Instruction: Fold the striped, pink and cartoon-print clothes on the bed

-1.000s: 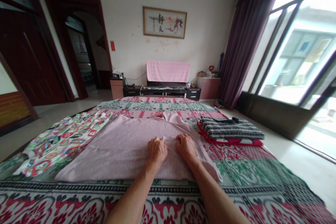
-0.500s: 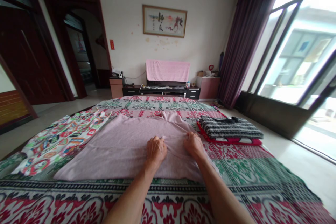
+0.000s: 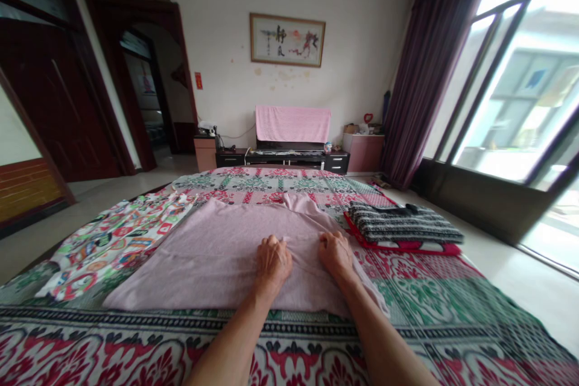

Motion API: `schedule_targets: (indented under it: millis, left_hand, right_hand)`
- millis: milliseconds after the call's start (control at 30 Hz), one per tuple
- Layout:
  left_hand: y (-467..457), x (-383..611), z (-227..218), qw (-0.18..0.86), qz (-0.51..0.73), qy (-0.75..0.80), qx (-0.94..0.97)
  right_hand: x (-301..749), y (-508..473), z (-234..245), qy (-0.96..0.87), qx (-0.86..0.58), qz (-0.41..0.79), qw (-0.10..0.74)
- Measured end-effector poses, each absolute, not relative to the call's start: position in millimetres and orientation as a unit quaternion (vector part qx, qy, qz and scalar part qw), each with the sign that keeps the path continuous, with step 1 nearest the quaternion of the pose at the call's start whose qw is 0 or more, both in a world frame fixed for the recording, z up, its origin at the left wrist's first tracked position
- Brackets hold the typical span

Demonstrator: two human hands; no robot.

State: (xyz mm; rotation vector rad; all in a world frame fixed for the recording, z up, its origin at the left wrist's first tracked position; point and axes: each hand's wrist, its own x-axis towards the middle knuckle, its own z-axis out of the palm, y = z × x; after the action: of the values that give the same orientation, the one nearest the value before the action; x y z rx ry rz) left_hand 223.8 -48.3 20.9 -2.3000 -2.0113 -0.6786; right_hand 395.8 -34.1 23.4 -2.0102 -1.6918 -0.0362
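A pale pink shirt [image 3: 203, 253] lies spread over the patterned bed cover, its outline slanting out to the left and a small raised flap at its far edge. My left hand [image 3: 274, 259] is closed on the cloth right of the shirt's middle, fingers curled under and knuckles up. A short way to the right, my right hand [image 3: 336, 253] also grips the fabric with bent fingers. Small creases run through the cloth between the two hands. The fingertips of both are hidden.
Left of the shirt lies a white cloth with colourful prints [image 3: 122, 238]. Folded garments, a striped black-and-grey knit [image 3: 402, 223] on a red piece, are stacked at the right. The patterned cover [image 3: 429, 295] spreads beneath everything. Beyond stands a low black cabinet [image 3: 233, 158].
The whole view has shifted slightly, so things sit a little further right and lower. My right hand's fingers are drawn in slightly more; both hands stay on the shirt.
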Motion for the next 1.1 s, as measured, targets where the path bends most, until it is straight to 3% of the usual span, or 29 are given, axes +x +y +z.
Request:
schedule_targets:
  millis: [300, 667, 900, 1100]
  left_hand:
    - [-32, 210, 21, -0.032, -0.238, -0.675, -0.697]
    - [36, 51, 51, 0.091, -0.196, -0.779, -0.589]
    - [59, -9, 38, -0.006, -0.185, -0.849, -0.496]
    - [69, -15, 24, -0.002, -0.176, -0.836, -0.520]
  right_hand:
    - [398, -31, 21, -0.630, -0.744, -0.015, 0.222]
    - [396, -27, 25, -0.623, -0.759, -0.016, 0.187]
    - [398, -28, 20, -0.634, -0.746, -0.035, 0.200]
    - [393, -29, 22, -0.625, -0.752, -0.034, 0.204]
